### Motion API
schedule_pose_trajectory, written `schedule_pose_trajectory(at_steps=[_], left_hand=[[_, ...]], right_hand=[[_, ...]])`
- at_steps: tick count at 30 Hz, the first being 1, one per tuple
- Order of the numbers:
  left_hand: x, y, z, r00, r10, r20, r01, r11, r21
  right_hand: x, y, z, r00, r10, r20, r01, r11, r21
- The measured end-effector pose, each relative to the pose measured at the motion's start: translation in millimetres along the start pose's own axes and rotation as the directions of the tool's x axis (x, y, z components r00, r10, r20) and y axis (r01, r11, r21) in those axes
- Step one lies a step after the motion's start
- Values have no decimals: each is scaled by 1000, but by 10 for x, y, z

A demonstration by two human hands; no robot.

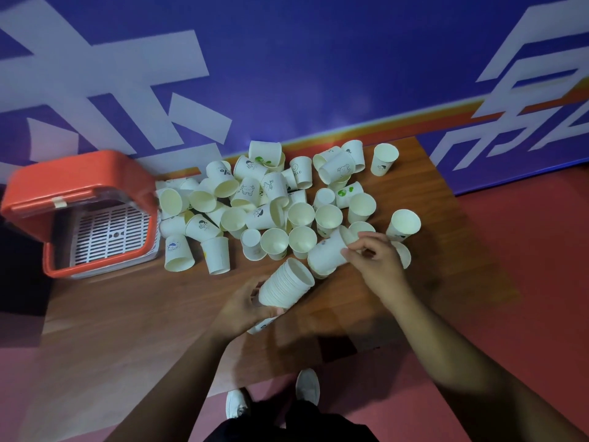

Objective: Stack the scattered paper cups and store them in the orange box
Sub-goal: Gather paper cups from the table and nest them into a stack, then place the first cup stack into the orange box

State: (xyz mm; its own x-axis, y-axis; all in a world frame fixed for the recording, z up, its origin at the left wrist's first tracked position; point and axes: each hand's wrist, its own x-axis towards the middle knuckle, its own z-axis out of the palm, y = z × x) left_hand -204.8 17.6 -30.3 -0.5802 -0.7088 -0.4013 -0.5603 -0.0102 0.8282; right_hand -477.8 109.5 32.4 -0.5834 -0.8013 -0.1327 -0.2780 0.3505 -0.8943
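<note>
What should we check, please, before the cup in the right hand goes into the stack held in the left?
1. Stack of nested cups gripped by the left hand: ok.
2. Stack mouth facing the right hand, unobstructed: ok.
3. Right hand grips the loose cup: ok, though it may be more than one cup; cannot tell.
4. Loose cup's base pointing at the stack mouth: not ok, its mouth faces the stack, so it needs turning.
5. Orange box open at the table's left end: ok.
6. Pile of scattered cups left to gather on the table: not ok, many remain.
</note>
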Motion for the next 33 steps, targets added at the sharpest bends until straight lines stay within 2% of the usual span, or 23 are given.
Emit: schedule_pose_trajectory(at_steps=[5, 9, 12, 15, 17, 21, 24, 28, 33], left_hand=[[-122, 97, -222, 998, 21, -51, -25, 997, -79], [-330, 142, -349, 996, 6, -91, -22, 985, -171], [-480, 92, -439, 990, -16, -142, -21, 965, -260], [-629, -78, -555, 979, -53, -197, -10, 951, -310], [-767, -238, -667, 969, -96, -228, 9, 936, -352], [-999, -482, -929, 946, -128, -298, -18, 897, -442], [-1102, -627, -1205, 919, -140, -367, -73, 858, -508], [-1179, -907, -1681, 893, -114, -435, -118, 874, -471], [-1123, -1241, -2476, 871, -58, -488, -109, 946, -306]], right_hand=[[-34, -362, 319, 954, 6, 299, -78, 970, 230], [-44, -457, 615, 884, -32, 466, -89, 968, 236], [-115, -509, 934, 871, -65, 486, -78, 960, 268], [-243, -615, 1259, 829, -126, 545, -33, 962, 272], [-312, -705, 1486, 795, -114, 596, -49, 967, 250], [-427, -914, 1940, 769, 9, 639, -192, 957, 218], [-536, -1123, 2304, 667, 81, 741, -362, 904, 227], [-611, -1444, 2803, 590, 68, 804, -431, 870, 242], [-587, -1823, 3477, 578, 10, 816, -395, 879, 269]])
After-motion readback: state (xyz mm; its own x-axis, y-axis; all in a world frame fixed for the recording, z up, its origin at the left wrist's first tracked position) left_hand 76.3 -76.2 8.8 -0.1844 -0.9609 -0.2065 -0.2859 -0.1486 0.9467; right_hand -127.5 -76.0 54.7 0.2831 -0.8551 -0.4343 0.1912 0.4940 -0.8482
